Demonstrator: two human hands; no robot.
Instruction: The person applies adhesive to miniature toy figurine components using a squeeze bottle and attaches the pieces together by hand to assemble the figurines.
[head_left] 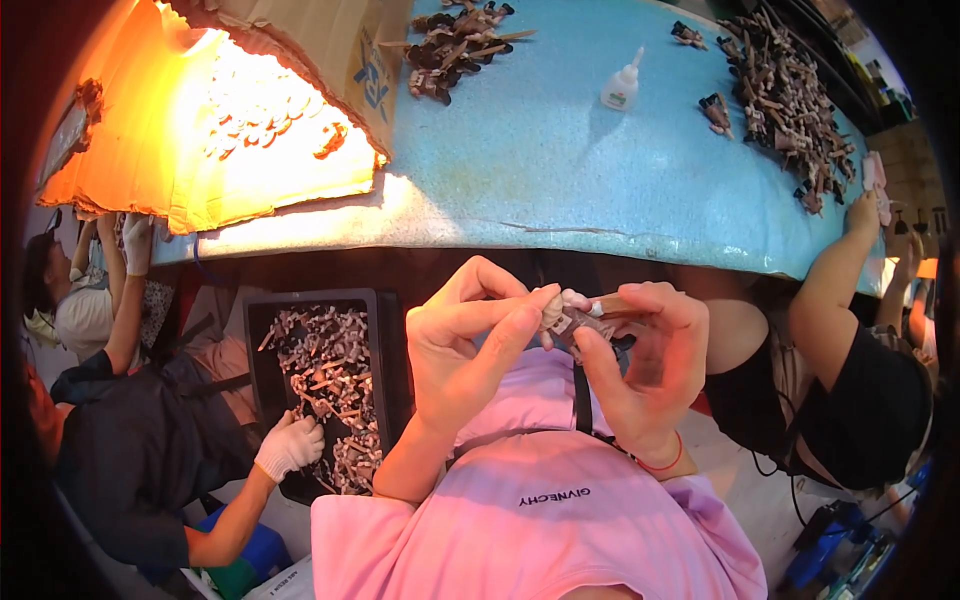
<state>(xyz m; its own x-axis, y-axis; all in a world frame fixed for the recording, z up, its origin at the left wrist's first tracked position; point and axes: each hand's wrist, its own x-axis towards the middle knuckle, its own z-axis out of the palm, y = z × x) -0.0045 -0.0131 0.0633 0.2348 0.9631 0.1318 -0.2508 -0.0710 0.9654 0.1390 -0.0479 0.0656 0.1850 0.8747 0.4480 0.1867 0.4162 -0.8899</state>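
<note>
My left hand and my right hand meet close in front of my chest, just below the edge of the blue table. Between their fingertips they pinch a small brown-and-dark part with a pale tip. The left thumb and forefinger press on its left end. The right hand, with a red cord at the wrist, curls around its right end. Fingers hide much of the part.
A black tray of similar small parts sits lower left, with a co-worker's white-gloved hand on it. Piles of parts and a white glue bottle lie on the table. A lit cardboard box stands left. Another person's arm reaches in at right.
</note>
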